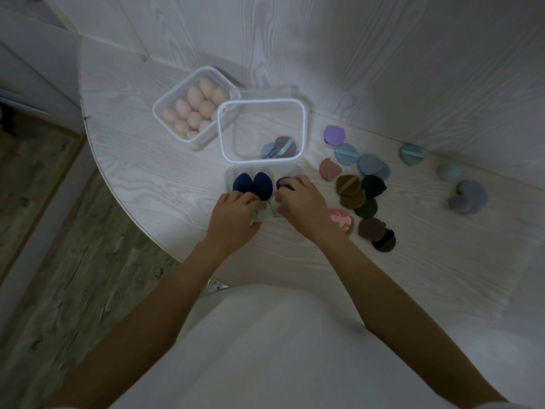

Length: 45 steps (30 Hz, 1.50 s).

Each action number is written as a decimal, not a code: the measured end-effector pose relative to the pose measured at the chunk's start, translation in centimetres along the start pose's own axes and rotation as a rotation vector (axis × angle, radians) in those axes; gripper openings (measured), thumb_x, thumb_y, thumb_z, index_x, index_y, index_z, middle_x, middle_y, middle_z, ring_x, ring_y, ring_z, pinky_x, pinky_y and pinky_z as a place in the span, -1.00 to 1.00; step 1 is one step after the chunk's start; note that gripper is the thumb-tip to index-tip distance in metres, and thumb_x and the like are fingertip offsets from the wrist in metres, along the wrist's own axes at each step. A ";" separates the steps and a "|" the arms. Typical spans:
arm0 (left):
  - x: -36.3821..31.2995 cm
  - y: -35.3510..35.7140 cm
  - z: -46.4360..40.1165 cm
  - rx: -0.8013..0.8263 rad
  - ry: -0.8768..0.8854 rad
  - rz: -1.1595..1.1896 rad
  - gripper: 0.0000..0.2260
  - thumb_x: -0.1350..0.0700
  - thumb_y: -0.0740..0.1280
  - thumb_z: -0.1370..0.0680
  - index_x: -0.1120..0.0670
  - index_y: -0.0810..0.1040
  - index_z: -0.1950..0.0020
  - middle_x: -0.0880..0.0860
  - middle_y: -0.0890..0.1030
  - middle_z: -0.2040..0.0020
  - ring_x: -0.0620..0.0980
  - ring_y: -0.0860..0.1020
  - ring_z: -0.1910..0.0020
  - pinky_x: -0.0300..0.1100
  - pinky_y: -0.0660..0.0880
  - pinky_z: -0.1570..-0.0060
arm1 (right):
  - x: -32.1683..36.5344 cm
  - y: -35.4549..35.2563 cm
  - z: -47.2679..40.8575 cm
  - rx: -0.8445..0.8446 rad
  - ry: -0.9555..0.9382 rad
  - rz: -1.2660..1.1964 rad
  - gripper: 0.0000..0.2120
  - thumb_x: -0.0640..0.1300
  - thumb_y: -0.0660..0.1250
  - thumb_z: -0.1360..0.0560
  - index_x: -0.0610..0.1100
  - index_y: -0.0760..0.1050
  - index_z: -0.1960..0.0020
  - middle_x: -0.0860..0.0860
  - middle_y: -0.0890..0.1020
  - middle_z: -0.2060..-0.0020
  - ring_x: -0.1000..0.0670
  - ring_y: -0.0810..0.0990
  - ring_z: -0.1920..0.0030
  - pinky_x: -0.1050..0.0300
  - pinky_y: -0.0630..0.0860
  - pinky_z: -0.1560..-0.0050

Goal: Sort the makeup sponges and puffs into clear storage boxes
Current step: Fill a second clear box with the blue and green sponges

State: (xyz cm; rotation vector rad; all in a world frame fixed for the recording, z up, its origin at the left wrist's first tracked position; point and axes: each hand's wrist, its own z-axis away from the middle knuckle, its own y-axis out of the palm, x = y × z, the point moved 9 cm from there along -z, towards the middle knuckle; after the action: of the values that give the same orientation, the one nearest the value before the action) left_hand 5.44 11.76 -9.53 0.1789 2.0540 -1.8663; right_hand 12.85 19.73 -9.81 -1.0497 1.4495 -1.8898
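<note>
Filling the near clear box [233, 174] looks like the step in hand: two navy sponges [252, 184] sit inside. Both the left hand [236, 215] and right hand [300, 202] pinch pale mint sponges [267, 214] at its near edge. Next, these need seating beside the navy ones; loose puffs [351, 187] wait right.

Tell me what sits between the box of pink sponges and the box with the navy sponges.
In the head view, the clear box holding two puffs lies between the pink sponge box and the navy sponge box.
</note>
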 end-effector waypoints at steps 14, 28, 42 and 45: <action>-0.6 0.2 0.0 0.098 -0.047 0.032 -0.47 0.03 0.50 -0.32 0.16 0.51 -0.24 0.17 0.59 -0.07 0.21 0.54 0.01 0.02 0.45 0.04 | 0.1 -1.7 0.8 -0.030 -0.026 -0.159 -0.73 -0.11 0.17 -0.56 -0.14 0.58 -0.13 -0.03 0.44 -0.30 -0.08 0.31 -0.31 0.00 0.31 -0.21; -17.4 2.3 -5.6 0.025 0.336 0.193 -0.69 0.01 0.23 -0.49 0.10 0.55 -0.15 0.10 0.61 -0.05 0.07 0.56 0.02 -0.13 0.45 0.05 | -19.3 -6.9 19.6 -0.308 0.458 -0.246 -0.80 -0.24 0.28 -0.53 -0.16 0.58 -0.12 -0.12 0.64 -0.02 -0.16 0.55 -0.03 0.22 0.30 -0.06; -18.5 10.4 -8.7 0.335 -0.015 -0.011 -0.57 -0.02 0.25 -0.54 -0.03 0.33 -0.40 0.03 0.36 -0.38 0.04 0.33 -0.32 -0.02 0.29 -0.28 | -38.2 -5.6 12.6 -0.015 0.656 -0.058 -0.45 -0.14 0.25 -0.49 0.04 0.21 -0.45 -0.22 0.21 -0.42 -0.26 0.32 -0.27 -0.11 0.31 -0.25; -18.4 10.6 -8.8 0.331 -0.029 -0.039 -0.58 -0.02 0.26 -0.53 -0.02 0.36 -0.38 0.03 0.37 -0.37 0.05 0.35 -0.30 -0.03 0.30 -0.25 | -37.2 -6.0 11.9 -0.162 0.547 -0.131 -0.56 -0.31 0.25 -0.41 -0.13 0.46 -0.28 -0.28 0.47 -0.17 -0.29 0.44 -0.14 -0.08 0.38 -0.13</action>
State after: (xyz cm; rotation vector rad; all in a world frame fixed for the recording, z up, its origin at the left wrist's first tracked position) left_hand 24.44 24.35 -12.52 0.1940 1.7287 -2.2091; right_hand 43.67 44.39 -12.20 -0.7366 1.8959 -2.3048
